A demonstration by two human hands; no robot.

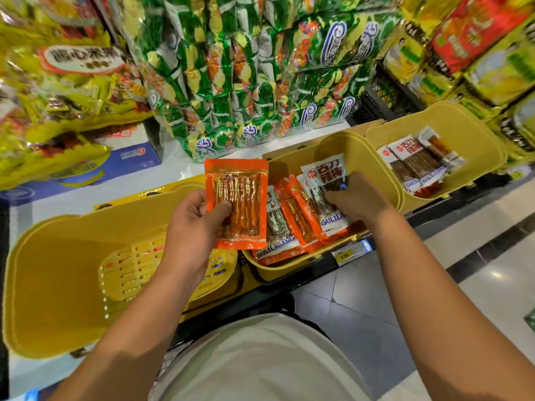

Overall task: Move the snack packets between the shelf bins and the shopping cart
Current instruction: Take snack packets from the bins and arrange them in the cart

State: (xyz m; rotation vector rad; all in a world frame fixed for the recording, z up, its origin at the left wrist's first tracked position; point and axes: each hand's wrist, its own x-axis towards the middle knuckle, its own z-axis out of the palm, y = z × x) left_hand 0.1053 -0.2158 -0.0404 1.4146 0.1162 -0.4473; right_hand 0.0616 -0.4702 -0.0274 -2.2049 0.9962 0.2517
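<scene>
Broadly, progress is partial, and the direction of transfer cannot be read from this view. Largest is the shelf (202, 166), white, carrying three yellow bins along its front edge beneath stacked green and yellow snack bags (231, 68). The left bin (58, 256) is the biggest; its perforated floor shows and no packets are visible inside it. The middle bin (370, 169) holds a leaning row of orange and white packets (292, 224), packed toward its front wall. The right bin (463, 123), at the shelf's right end, holds a smaller stack of white packets (414, 160). No cart is identifiable in view, so how many packets sit there cannot be told.

The left hand (197, 215) grasps one orange packet (237, 201), thumb across its lower face, holding it upright above the gap between the left and middle bins. The right hand (359, 198) reaches into the middle bin with fingers curled onto the rightmost white packet (327, 186); whether it fully pinches that packet or only presses on it cannot be told.

By judgement, one packet is in hand, a second is being taken or settled, and many packets in the middle and right bins are left to handle. A price tag (351, 254) marks the shelf's front edge below the middle bin.
</scene>
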